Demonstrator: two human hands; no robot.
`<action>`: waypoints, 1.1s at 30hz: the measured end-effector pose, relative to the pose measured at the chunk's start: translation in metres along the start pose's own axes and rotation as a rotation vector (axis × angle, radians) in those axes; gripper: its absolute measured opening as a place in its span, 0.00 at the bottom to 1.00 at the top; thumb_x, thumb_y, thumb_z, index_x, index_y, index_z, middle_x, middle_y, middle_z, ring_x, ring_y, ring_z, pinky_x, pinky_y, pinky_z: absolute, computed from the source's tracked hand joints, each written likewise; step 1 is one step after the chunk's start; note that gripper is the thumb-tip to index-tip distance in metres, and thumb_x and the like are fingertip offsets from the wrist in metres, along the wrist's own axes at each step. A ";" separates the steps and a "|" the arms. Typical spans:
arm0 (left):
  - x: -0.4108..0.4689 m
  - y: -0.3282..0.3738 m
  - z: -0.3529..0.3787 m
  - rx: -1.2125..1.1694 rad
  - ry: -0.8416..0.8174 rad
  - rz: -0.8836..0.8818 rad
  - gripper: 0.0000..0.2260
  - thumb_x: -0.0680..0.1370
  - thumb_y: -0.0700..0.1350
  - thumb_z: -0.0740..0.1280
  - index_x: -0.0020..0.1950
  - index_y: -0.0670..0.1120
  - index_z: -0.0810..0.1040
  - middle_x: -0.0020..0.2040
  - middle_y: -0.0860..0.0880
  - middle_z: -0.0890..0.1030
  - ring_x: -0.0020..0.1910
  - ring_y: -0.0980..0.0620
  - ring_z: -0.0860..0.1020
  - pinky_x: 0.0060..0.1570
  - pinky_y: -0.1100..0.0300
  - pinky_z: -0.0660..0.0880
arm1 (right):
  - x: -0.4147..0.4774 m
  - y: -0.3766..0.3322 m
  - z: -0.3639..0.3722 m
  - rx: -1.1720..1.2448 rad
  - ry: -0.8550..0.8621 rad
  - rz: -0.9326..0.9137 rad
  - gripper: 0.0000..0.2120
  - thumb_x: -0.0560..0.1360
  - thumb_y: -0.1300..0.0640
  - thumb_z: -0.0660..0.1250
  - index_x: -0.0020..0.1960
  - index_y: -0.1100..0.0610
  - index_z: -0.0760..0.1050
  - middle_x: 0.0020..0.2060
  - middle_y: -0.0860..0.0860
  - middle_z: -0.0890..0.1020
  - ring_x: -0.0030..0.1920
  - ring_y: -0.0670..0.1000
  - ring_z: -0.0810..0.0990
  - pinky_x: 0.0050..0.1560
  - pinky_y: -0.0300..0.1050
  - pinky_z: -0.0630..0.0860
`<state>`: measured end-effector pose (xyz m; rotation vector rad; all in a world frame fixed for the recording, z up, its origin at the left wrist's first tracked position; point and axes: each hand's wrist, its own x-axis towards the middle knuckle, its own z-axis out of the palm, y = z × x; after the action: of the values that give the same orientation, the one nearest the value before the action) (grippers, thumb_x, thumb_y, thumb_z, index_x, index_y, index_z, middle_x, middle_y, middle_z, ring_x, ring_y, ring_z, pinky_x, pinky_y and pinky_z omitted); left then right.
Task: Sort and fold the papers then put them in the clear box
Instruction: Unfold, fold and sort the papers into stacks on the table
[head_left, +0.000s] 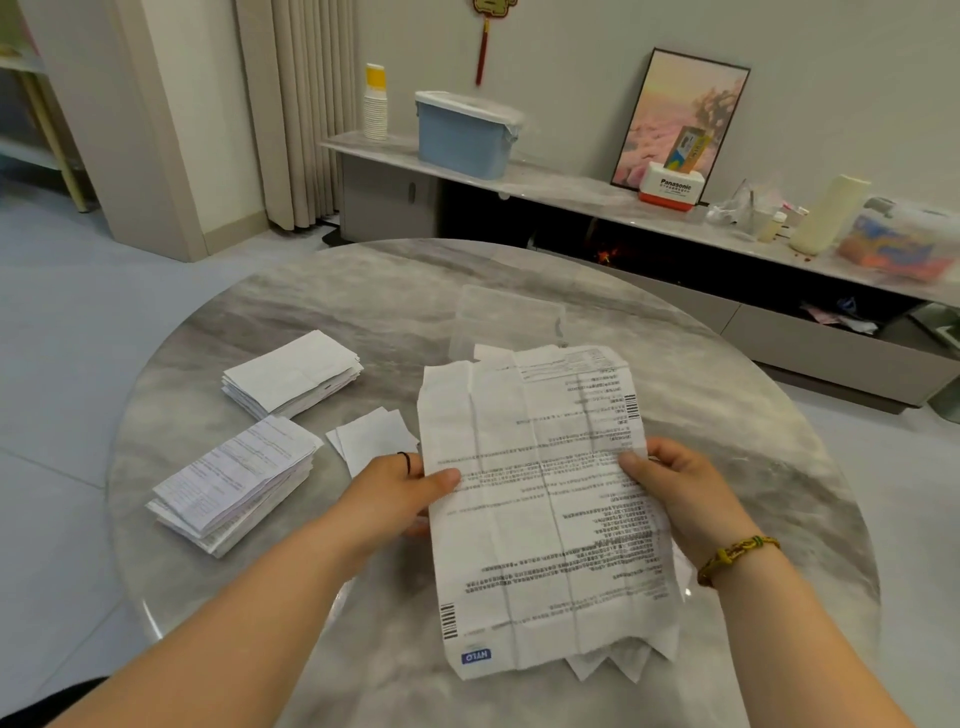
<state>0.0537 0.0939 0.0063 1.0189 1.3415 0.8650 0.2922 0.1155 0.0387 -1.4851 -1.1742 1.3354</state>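
Two piles of folded papers, the near stack (234, 483) and far stack (293, 374), are seen at 9–10 o'clock on the table (363, 291). One creased sheet (545, 519) is pinched, thumb on top, at its 9 o'clock edge by the left hand (400, 491). One clear box (506, 317) stands at its 12 o'clock. The 3 o'clock edge is pinched by the right hand (680, 493).

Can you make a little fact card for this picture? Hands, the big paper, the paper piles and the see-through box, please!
printed sheet: unfolded, creased, held above the marble table
left hand: pinches the sheet's left edge
right hand: pinches its right edge
folded piles: white stack and printed stack, on the table left of the sheet
clear box: on the table beyond the sheet, contents hard to tell
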 end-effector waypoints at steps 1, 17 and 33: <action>-0.002 0.004 0.000 -0.008 0.009 0.020 0.07 0.77 0.39 0.63 0.42 0.47 0.79 0.32 0.56 0.82 0.27 0.61 0.79 0.26 0.69 0.75 | 0.001 0.001 0.001 0.018 -0.014 0.009 0.05 0.75 0.65 0.62 0.41 0.61 0.74 0.34 0.55 0.83 0.30 0.49 0.82 0.31 0.41 0.81; -0.003 0.022 -0.027 -0.371 -0.139 0.058 0.20 0.77 0.34 0.56 0.35 0.45 0.84 0.33 0.50 0.84 0.28 0.56 0.81 0.29 0.66 0.76 | 0.014 0.005 0.014 0.371 -0.205 0.085 0.13 0.78 0.69 0.53 0.43 0.60 0.75 0.30 0.52 0.84 0.30 0.48 0.83 0.28 0.39 0.79; -0.002 0.021 -0.022 -0.341 0.074 -0.022 0.10 0.74 0.34 0.65 0.37 0.45 0.70 0.28 0.49 0.78 0.22 0.56 0.77 0.22 0.67 0.72 | 0.017 0.007 0.014 0.386 -0.160 0.094 0.09 0.76 0.62 0.59 0.43 0.57 0.77 0.29 0.51 0.82 0.27 0.47 0.80 0.26 0.36 0.76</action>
<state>0.0333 0.1010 0.0281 0.7114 1.2117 1.0801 0.2796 0.1300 0.0257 -1.1828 -0.8856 1.6634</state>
